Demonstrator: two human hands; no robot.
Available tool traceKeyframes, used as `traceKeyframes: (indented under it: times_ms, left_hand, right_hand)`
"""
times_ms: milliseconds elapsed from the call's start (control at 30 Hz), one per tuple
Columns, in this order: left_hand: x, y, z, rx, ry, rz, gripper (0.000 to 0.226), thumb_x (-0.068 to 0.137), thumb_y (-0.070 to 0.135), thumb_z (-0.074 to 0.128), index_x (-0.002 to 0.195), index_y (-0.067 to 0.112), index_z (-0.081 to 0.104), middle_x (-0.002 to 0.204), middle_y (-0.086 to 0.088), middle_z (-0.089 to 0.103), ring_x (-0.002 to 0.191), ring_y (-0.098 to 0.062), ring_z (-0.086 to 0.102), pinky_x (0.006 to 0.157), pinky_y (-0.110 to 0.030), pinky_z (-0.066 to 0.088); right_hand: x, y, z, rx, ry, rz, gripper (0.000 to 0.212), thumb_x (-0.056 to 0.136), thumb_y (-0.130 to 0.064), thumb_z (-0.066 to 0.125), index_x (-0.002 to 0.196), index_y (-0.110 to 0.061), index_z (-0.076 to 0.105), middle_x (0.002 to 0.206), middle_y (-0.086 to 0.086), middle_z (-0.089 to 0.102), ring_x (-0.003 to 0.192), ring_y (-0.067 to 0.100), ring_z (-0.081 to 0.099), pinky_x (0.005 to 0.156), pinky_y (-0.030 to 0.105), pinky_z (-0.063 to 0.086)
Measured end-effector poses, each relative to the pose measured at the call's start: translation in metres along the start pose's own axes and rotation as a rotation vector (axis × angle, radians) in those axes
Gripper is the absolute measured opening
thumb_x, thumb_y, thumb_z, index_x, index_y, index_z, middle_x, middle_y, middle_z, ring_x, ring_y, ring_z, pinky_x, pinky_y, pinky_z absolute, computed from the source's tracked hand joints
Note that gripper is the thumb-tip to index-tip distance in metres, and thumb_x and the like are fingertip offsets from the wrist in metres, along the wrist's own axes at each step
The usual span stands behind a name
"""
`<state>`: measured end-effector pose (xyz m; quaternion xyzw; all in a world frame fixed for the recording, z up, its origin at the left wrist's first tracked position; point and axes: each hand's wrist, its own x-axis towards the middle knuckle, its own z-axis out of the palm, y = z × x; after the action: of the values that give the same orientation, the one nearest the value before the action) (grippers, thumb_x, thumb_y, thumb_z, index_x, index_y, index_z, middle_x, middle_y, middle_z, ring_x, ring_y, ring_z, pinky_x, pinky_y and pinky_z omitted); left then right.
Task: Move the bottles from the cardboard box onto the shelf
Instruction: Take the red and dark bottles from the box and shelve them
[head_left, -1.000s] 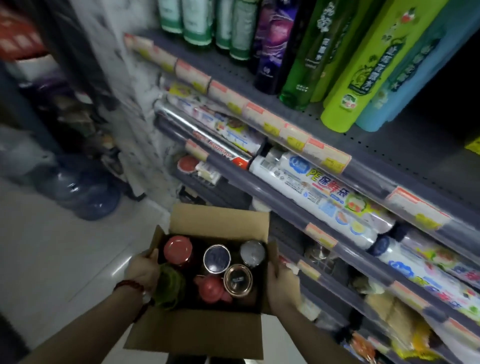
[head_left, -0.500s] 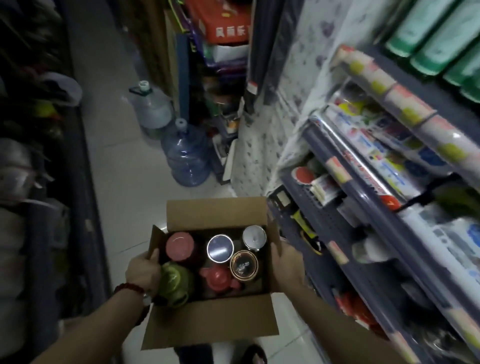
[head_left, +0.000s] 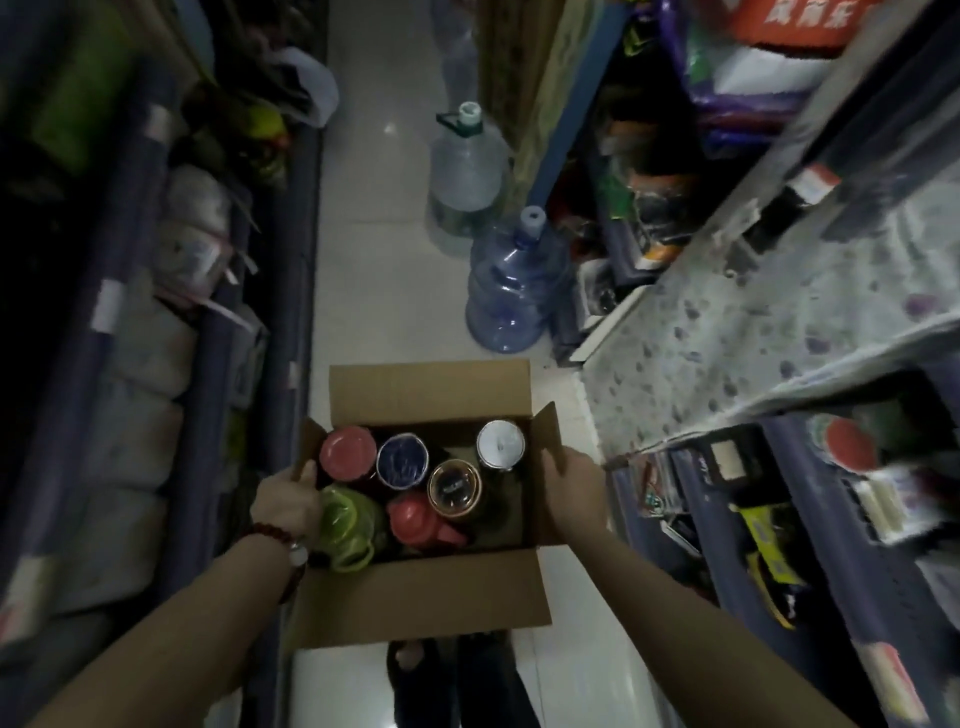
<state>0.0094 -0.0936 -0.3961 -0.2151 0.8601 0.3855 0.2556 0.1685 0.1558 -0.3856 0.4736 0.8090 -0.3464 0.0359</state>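
The bottles (head_left: 451, 489) stand upright in the cardboard box (head_left: 426, 592) you carry, caps up. Your left hand (head_left: 289, 503) grips its left wall, your right hand (head_left: 575, 483) its right wall. The shelf (head_left: 727, 483) lies to your right, nearest that hand.
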Motion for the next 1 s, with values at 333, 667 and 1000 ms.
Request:
traceKeyframes:
  times_ms: [333,667,1000]
  left_hand:
    - [0.125,-0.056,0.037,-0.061,0.110,-0.134,0.041,0.093,0.031,0.054,0.128,0.012,0.058,0.132,-0.015,0.057,0.121,-0.036,0.051,0.101,-0.035,0.038]
    - [0.241,-0.132,0.112,-0.088,0.173,-0.174,0.043,0.091,0.037,0.056,0.124,0.011,0.062,0.123,-0.018,0.063,0.115,-0.037,0.056,0.097,-0.039,0.044]
    - [0.317,-0.190,0.174,-0.066,0.199,-0.202,0.042,0.090,0.037,0.057,0.123,0.011,0.062,0.126,-0.017,0.061,0.116,-0.037,0.055,0.096,-0.038,0.042]
  right_hand:
    - [0.098,0.002,0.135,0.006,-0.071,-0.034,0.030,0.097,-0.031,0.045,0.083,-0.011,0.063,0.075,0.003,0.063,0.070,0.020,0.061,0.056,0.023,0.041]
    - [0.171,0.061,0.273,-0.051,-0.054,-0.042,0.029,0.097,-0.028,0.045,0.092,-0.008,0.065,0.077,0.005,0.061,0.068,0.020,0.054,0.062,0.025,0.038]
    - [0.221,0.113,0.360,-0.022,-0.040,-0.054,0.026,0.097,-0.028,0.047,0.096,-0.010,0.066,0.071,-0.005,0.055,0.058,-0.001,0.048,0.051,0.014,0.033]
